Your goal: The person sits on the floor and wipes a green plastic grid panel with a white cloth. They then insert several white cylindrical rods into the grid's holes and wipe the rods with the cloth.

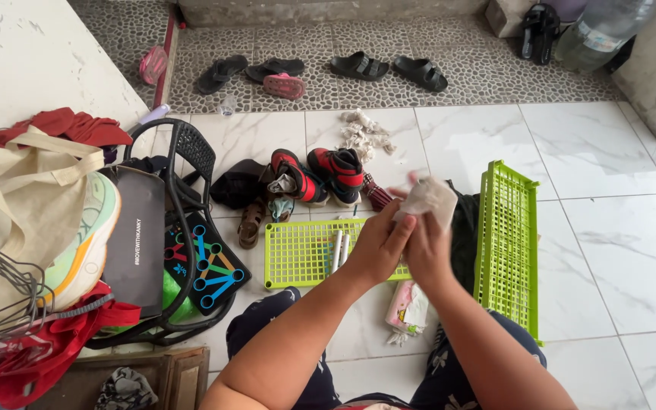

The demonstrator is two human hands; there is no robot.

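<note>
Both hands — the left hand [377, 247] and the right hand [427, 250] — have their grip closed on a pale crumpled cloth [427, 199] held above the green plastic grid panel [301, 250] on the floor — apparently mid-wipe, the cloth needing refolding first.

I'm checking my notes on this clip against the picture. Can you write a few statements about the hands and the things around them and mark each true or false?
1. Both hands hold a white cloth. True: the left hand and the right hand grip it together.
2. One green lattice panel lies flat with white tubes on it. True.
3. The other green panel hangs on a wall. False: it stands on its edge on the floor tiles.
4. The red and black shoes are on the person's feet. False: they sit on the floor beyond the flat panel.
</note>
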